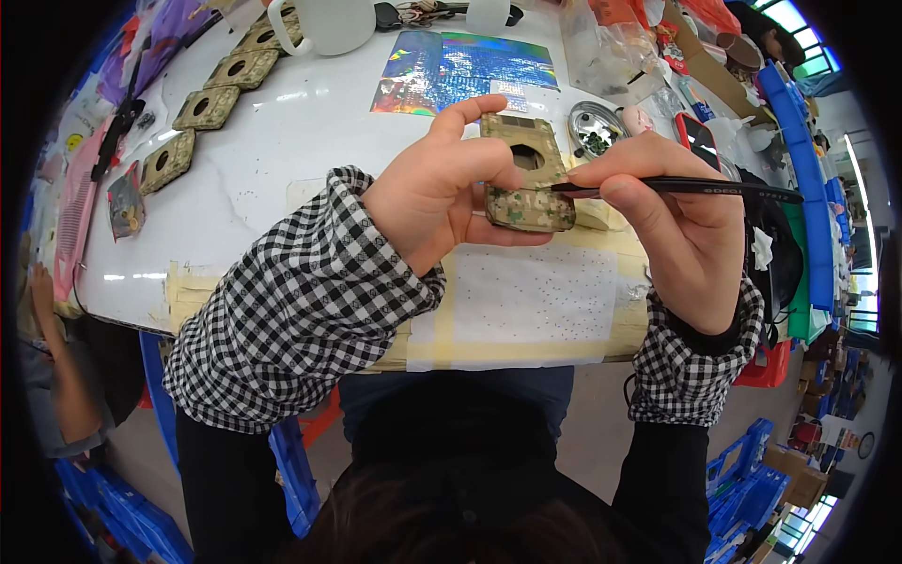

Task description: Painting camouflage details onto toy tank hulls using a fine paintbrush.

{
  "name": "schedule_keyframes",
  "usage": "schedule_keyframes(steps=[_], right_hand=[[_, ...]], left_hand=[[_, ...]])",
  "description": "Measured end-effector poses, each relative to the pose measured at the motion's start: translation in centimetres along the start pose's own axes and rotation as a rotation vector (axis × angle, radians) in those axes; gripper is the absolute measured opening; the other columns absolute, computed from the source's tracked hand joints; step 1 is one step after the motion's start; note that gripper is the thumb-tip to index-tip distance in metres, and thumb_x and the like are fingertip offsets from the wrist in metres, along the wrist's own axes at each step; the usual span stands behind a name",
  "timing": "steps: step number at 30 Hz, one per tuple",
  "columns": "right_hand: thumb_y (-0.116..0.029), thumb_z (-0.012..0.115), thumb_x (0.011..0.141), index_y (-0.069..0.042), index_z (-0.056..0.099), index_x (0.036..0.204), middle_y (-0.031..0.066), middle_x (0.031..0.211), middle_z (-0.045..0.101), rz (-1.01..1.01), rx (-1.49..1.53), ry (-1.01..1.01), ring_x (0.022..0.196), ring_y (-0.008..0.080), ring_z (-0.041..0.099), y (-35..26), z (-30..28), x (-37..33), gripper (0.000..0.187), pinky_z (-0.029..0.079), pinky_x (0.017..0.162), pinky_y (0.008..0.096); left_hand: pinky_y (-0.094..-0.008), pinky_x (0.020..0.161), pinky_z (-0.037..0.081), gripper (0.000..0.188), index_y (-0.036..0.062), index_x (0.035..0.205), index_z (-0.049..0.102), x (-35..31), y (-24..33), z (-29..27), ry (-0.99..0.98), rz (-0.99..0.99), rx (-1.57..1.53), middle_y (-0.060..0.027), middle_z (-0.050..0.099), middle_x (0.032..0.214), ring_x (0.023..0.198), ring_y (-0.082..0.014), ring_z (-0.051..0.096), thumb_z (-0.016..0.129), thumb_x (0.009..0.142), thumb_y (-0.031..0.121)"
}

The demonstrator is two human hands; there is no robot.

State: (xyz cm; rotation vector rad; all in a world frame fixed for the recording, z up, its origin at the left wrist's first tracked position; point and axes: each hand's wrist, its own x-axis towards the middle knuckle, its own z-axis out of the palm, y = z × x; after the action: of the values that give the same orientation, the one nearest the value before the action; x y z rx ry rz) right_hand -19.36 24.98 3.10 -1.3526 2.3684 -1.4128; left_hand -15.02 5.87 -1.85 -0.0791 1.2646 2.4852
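Observation:
My left hand (442,183) is closed around the edges of a small camouflage-patterned case (532,209), held tilted above the table. A round dark hole shows in the case's face, and part of it is hidden by my thumb. In my right hand (681,207) is a pair of slim black tweezers (714,188), pinched between thumb and fingers. Their tip meets the case just below the hole; whether anything sits in the tip is too small to tell. Beneath lies white paper (526,305) dotted with tiny dark specks, taped to the table's near edge.
Several similar camouflage cases (207,108) line the far left of the white table (282,202). A round dish (596,127) with small dark green bits stands beyond my right hand, near a red-edged phone (696,139). A shiny holographic sheet (460,70) and white pitcher (334,23) are farther back.

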Motion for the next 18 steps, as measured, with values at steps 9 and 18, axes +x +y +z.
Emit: schedule_keyframes(steps=[9, 18], right_hand=[[-0.006, 0.055, 0.088, 0.005, 0.062, 0.092, 0.0102, 0.089, 0.064, -0.004, -0.015, -0.016, 0.083, 0.015, 0.059, 0.17, 0.22, -0.02, 0.013, 0.045, 0.076, 0.0254], [-0.002, 0.056, 0.087, 0.007, 0.062, 0.092, 0.0109, 0.089, 0.065, -0.024, -0.027, -0.01, 0.083, 0.0155, 0.059, 0.2, 0.3, -0.04, 0.012, 0.046, 0.076, 0.0255]], left_hand=[[-0.048, 0.091, 0.047, 0.068, 0.0072, 0.14, 0.011, -0.11, 0.0, 0.05, 0.022, -0.014, -0.004, -0.0143, 0.046, 0.125, 0.107, -0.0285, 0.056, 0.048, 0.083, 0.011], [-0.0483, 0.091, 0.048, 0.071, 0.0065, 0.139, 0.011, -0.04, -0.01, 0.05, 0.019, -0.008, 0.005, -0.0144, 0.046, 0.123, 0.105, -0.0252, 0.056, 0.051, 0.081, 0.008]])
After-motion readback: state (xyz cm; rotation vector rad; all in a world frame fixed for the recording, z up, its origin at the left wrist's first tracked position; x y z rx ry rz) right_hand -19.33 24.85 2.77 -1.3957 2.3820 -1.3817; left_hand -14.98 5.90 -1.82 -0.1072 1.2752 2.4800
